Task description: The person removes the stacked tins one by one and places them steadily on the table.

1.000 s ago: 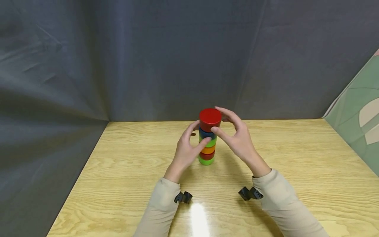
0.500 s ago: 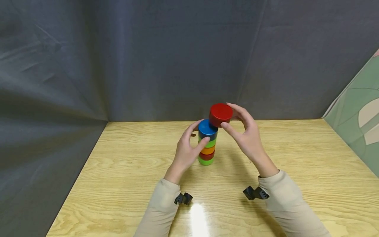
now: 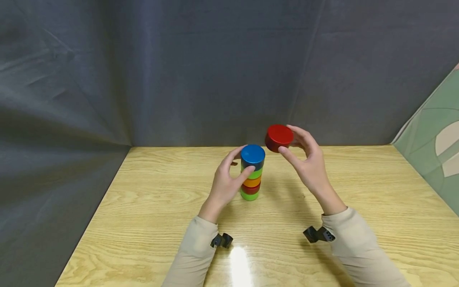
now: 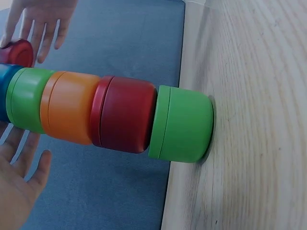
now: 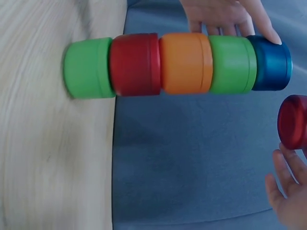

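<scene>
Fingers and thumb of the right hand (image 3: 306, 163) pinch the red top block (image 3: 279, 137) by its side. It hangs in the air, just to the right of the tower and a bit higher, not touching it. To do this well, I think it should be held flat and kept wide of the tower, so it doesn't bump anything.

The left hand (image 3: 226, 179) curls round the blue block (image 3: 252, 154), which is now the top of the tower. That seems a good way to stop wobbling, if the squeeze is soft and the arm is still. Under the blue come a green block (image 5: 232, 63), an orange block (image 5: 186, 63), a dark red block (image 5: 135, 64) and a bottom green block (image 5: 88, 68), standing straight on the wooden table (image 3: 143, 219).

Half a second ago, the red top block hung over the blue one's right edge. Now there is a gap. The right hand has moved right with it; the left hand stays put. Behind hangs a dark cloth (image 3: 215, 71).
</scene>
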A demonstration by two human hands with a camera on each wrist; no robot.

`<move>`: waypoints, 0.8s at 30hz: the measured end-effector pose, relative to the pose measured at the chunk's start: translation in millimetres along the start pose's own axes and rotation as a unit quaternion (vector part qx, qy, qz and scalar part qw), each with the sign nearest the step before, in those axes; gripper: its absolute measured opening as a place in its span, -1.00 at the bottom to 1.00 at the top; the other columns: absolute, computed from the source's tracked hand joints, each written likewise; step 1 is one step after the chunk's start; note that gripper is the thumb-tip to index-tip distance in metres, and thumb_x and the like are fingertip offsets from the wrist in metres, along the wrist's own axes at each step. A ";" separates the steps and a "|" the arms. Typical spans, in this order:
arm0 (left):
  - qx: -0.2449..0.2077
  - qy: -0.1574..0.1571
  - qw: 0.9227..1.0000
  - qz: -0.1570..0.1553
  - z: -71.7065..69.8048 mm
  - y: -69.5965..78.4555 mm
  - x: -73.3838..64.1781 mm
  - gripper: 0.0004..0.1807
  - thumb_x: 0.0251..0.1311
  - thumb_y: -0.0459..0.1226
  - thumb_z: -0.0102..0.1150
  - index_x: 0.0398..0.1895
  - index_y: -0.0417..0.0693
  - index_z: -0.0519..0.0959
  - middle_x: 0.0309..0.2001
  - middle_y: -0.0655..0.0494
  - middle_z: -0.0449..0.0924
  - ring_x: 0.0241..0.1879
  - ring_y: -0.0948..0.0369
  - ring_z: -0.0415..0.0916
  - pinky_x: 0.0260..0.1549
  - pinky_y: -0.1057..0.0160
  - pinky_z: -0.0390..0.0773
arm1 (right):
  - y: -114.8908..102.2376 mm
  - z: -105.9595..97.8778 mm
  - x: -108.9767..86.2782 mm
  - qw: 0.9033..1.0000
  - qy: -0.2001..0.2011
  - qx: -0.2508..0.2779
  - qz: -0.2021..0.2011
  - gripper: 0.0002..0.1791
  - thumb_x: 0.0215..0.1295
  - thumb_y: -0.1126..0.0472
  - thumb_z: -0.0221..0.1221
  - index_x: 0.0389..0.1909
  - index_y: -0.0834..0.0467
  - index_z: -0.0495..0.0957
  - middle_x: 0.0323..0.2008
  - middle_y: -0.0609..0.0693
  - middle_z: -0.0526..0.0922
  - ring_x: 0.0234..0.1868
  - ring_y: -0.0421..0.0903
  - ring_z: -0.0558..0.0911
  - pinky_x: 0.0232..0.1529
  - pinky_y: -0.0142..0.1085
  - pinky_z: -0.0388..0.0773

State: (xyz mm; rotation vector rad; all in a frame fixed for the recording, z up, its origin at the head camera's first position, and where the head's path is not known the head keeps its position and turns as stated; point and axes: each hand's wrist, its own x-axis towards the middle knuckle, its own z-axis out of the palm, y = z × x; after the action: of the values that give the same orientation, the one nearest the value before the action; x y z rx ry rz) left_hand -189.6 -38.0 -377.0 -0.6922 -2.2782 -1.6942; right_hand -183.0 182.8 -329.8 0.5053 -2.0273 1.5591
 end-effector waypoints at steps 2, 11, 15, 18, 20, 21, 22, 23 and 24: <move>-0.001 0.000 1.000 -0.003 -0.5 0.2 0.1 -0.39 0.32 -0.05 0.23 0.41 0.12 0.35 0.28 0.17 0.44 0.19 0.18 0.35 0.13 0.03 0.40 | 3.5 -1.5 0.0 1.000 0.001 -0.006 0.006 -0.39 0.21 0.52 0.26 0.31 0.23 0.44 0.06 -0.17 0.59 -0.03 -0.15 0.52 0.09 -0.35 0.40; -0.008 -0.001 1.000 -0.013 0.5 0.4 -0.5 -0.39 0.33 -0.06 0.23 0.42 0.13 0.34 0.28 0.18 0.44 0.20 0.20 0.36 0.13 0.03 0.40 | 16.5 -6.4 -4.9 0.997 -0.015 -0.056 0.046 -0.43 0.28 0.37 0.29 0.32 0.18 0.43 0.07 -0.04 0.57 -0.02 -0.26 0.50 0.02 -0.40 0.39; -0.008 -0.003 1.000 -0.013 0.6 0.7 -0.5 -0.38 0.32 -0.01 0.22 0.42 0.13 0.35 0.27 0.18 0.44 0.20 0.20 0.36 0.12 0.03 0.41 | 24.5 -6.8 -8.2 0.996 -0.018 -0.068 0.058 -0.43 0.29 0.35 0.29 0.32 0.20 0.42 0.09 0.11 0.58 -0.01 -0.30 0.51 0.00 -0.44 0.40; -0.010 -0.005 1.000 -0.012 0.5 0.0 -0.5 -0.37 0.32 0.03 0.22 0.42 0.14 0.35 0.27 0.18 0.45 0.21 0.20 0.36 0.12 0.02 0.41 | 29.8 -6.8 -9.9 0.995 -0.021 -0.072 0.067 -0.44 0.29 0.35 0.29 0.31 0.22 0.42 0.08 0.16 0.58 -0.03 -0.31 0.51 -0.01 -0.44 0.40; -0.011 -0.005 1.000 -0.012 0.6 -0.7 -0.2 -0.36 0.31 0.05 0.21 0.42 0.15 0.35 0.27 0.18 0.45 0.21 0.20 0.36 0.12 0.02 0.41 | 33.6 -6.9 -10.8 0.994 -0.024 -0.076 0.072 -0.44 0.29 0.34 0.29 0.31 0.22 0.42 0.06 0.17 0.59 -0.04 -0.31 0.50 -0.01 -0.43 0.39; -0.011 -0.005 1.000 -0.012 0.7 -1.0 -0.1 -0.36 0.31 0.05 0.21 0.42 0.15 0.35 0.27 0.18 0.45 0.21 0.20 0.36 0.13 0.02 0.41 | 35.8 -7.1 -11.3 0.994 -0.026 -0.079 0.076 -0.44 0.30 0.33 0.29 0.31 0.21 0.42 0.06 0.17 0.59 -0.04 -0.31 0.50 -0.01 -0.43 0.39; -0.011 -0.005 1.000 -0.011 0.8 -1.2 -0.2 -0.36 0.31 0.05 0.21 0.42 0.15 0.35 0.27 0.18 0.45 0.21 0.20 0.36 0.13 0.02 0.41 | 37.9 -7.1 -11.8 0.993 -0.028 -0.081 0.078 -0.44 0.30 0.32 0.29 0.32 0.21 0.42 0.06 0.18 0.59 -0.04 -0.31 0.50 -0.01 -0.42 0.39; -0.011 -0.005 1.000 -0.011 0.9 -1.5 -0.1 -0.37 0.32 0.04 0.22 0.42 0.15 0.35 0.28 0.18 0.45 0.21 0.20 0.36 0.13 0.02 0.41 | 40.2 -7.2 -12.1 0.993 -0.031 -0.085 0.081 -0.44 0.31 0.31 0.29 0.32 0.21 0.41 0.06 0.17 0.59 -0.04 -0.31 0.50 0.00 -0.41 0.39; -0.011 -0.004 1.000 -0.011 0.7 -1.4 -0.1 -0.37 0.32 0.03 0.22 0.42 0.15 0.35 0.27 0.18 0.45 0.21 0.21 0.36 0.13 0.02 0.40 | 42.6 -7.3 -12.5 0.992 -0.034 -0.089 0.083 -0.44 0.31 0.29 0.29 0.32 0.20 0.41 0.07 0.17 0.59 -0.04 -0.31 0.49 0.00 -0.41 0.39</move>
State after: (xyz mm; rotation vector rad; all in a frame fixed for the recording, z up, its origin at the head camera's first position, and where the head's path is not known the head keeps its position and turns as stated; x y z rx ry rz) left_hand -190.2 -37.7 -378.5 -0.6834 -2.2850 -1.7306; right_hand -196.8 200.8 -368.6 0.3319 -2.2847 1.4534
